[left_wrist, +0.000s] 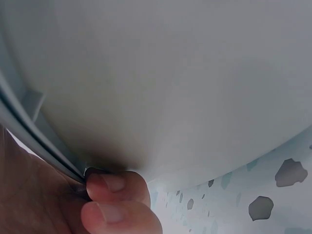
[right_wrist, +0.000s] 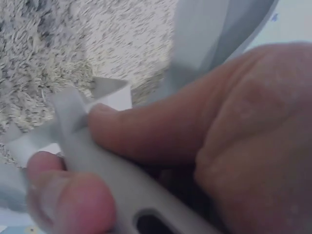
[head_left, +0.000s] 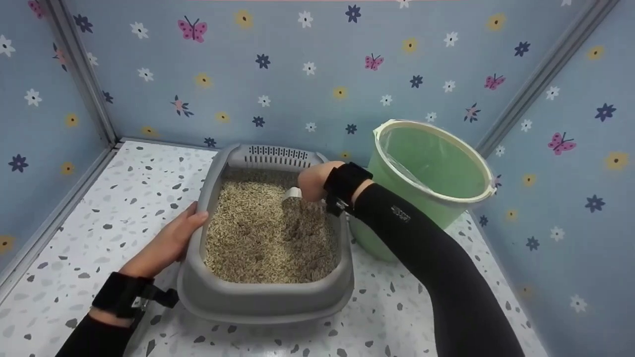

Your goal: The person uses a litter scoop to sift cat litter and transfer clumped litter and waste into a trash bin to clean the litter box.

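Observation:
A grey litter box point(head_left: 265, 300) full of pale pellet litter point(head_left: 243, 213) stands on the speckled surface; the litter looks darker on its right side. My left hand point(head_left: 171, 238) grips the box's left rim, thumb on top. Its fingertips point(left_wrist: 114, 181) curl under the rim in the left wrist view. Over the box's back right part, my right hand point(head_left: 315, 182) holds a litter scoop point(head_left: 292, 192). In the right wrist view its grey handle point(right_wrist: 112, 170) lies between thumb and fingers, and the scoop's head is against the litter, partly hidden by the hand.
Close on the box's right stands a green bucket point(head_left: 397, 213) with a cream rim and a clear liner inside. Flowered blue panels point(head_left: 297, 74) close off the back and both sides. White speckled tabletop point(head_left: 149, 188) shows left of the box and in front.

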`<control>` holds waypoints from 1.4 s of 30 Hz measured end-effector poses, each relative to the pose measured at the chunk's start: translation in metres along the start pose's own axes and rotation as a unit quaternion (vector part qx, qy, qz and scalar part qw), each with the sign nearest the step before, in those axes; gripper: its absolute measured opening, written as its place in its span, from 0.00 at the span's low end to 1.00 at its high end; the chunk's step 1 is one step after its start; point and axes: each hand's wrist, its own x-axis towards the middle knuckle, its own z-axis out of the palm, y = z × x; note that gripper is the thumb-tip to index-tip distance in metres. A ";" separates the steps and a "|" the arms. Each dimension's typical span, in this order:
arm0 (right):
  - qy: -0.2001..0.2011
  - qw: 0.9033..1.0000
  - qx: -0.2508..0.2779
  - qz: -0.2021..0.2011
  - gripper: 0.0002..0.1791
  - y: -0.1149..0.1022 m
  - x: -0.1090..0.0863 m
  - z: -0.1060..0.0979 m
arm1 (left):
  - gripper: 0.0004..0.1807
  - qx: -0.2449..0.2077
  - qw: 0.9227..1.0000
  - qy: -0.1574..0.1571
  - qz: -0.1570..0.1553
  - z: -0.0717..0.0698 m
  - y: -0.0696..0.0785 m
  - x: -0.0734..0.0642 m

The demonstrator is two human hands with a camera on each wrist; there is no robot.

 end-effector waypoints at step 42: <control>0.007 0.999 0.027 0.045 0.24 0.011 -0.003 -0.016 | 0.48 0.003 1.000 0.003 0.001 0.001 -0.001 -0.001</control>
